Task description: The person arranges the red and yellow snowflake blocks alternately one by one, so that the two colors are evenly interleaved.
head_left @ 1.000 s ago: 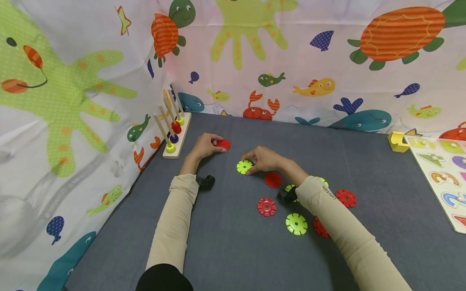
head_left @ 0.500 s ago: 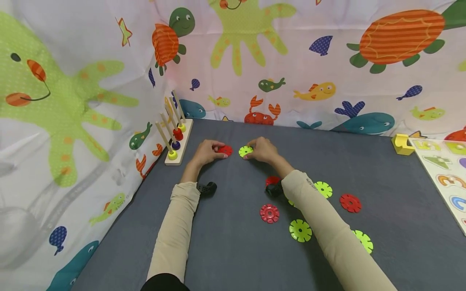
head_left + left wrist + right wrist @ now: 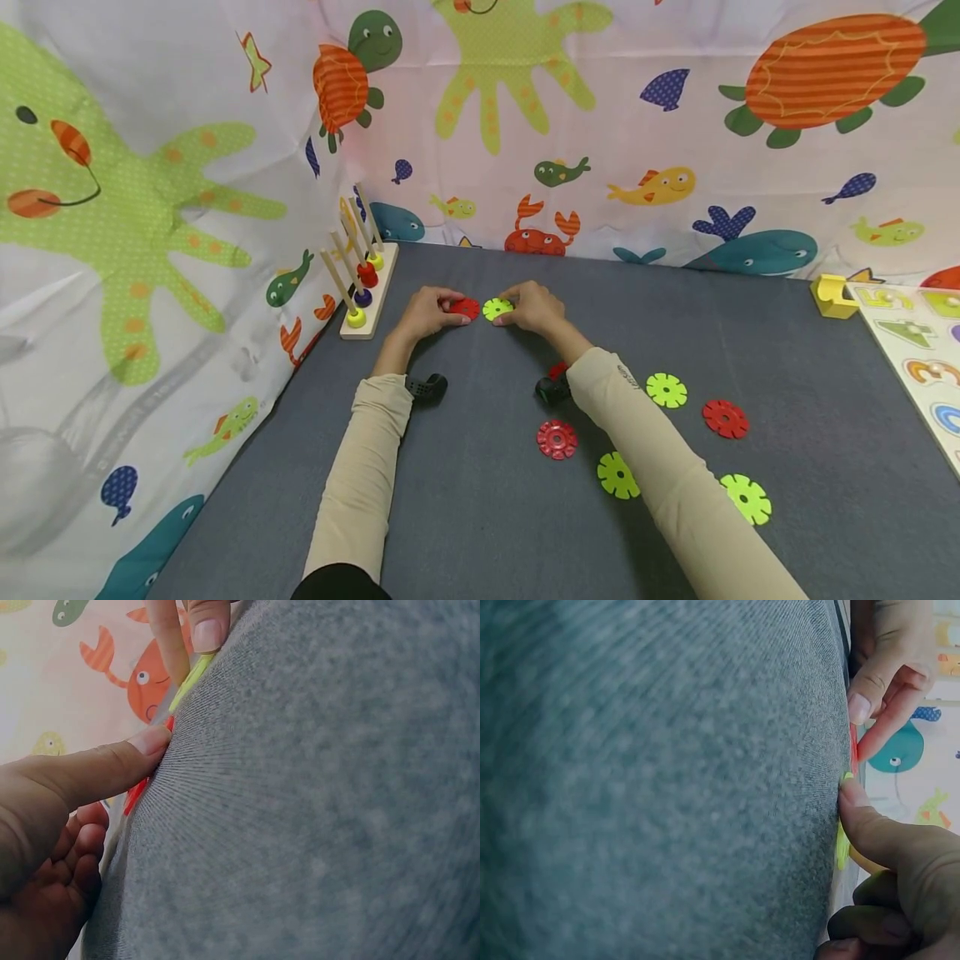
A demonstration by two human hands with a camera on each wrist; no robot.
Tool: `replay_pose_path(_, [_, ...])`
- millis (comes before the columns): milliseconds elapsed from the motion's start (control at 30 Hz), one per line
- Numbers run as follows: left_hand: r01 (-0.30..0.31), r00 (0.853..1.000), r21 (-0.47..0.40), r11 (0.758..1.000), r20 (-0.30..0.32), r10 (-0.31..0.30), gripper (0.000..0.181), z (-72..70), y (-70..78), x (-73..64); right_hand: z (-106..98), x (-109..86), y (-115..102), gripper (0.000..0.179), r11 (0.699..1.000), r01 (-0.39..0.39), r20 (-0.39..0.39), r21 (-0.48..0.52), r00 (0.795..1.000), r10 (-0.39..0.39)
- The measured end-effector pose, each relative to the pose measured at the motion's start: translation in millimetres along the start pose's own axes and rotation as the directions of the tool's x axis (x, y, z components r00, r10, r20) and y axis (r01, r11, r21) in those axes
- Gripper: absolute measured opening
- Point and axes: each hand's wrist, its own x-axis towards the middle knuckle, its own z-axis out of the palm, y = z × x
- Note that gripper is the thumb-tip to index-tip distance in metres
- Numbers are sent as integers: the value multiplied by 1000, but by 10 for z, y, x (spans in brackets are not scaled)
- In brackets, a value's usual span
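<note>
Right of the peg board (image 3: 378, 292), I see the left hand (image 3: 426, 315) pinching a red disc (image 3: 468, 309). Farther right, the right hand (image 3: 534, 307) pinches a green disc (image 3: 495, 309), likely leaving facing sides bare

The peg stand (image 3: 377, 293) looks like smooth, matt, pale wood. To its right, the red disc (image 3: 467, 309) and the lime disc (image 3: 493, 310) look like smooth plastic. Beneath it, the worktop (image 3: 465, 500) looks matt and clothlike, finely textured; behind it hangs creased printed cloth (image 3: 495, 179).
</note>
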Motion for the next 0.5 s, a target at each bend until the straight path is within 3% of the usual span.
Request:
replay_pose_path(300, [2,1000,11,1000,13,-2,45,-11,19,-20,-1,-23,-16,52,1000,-4,7,-5,1000,4])
replay_pose_path(500, [-26,999,-31,999,21,27,48,-24,8,-15,-14,-16,1,56,1000,-3,5,2,1000,2])
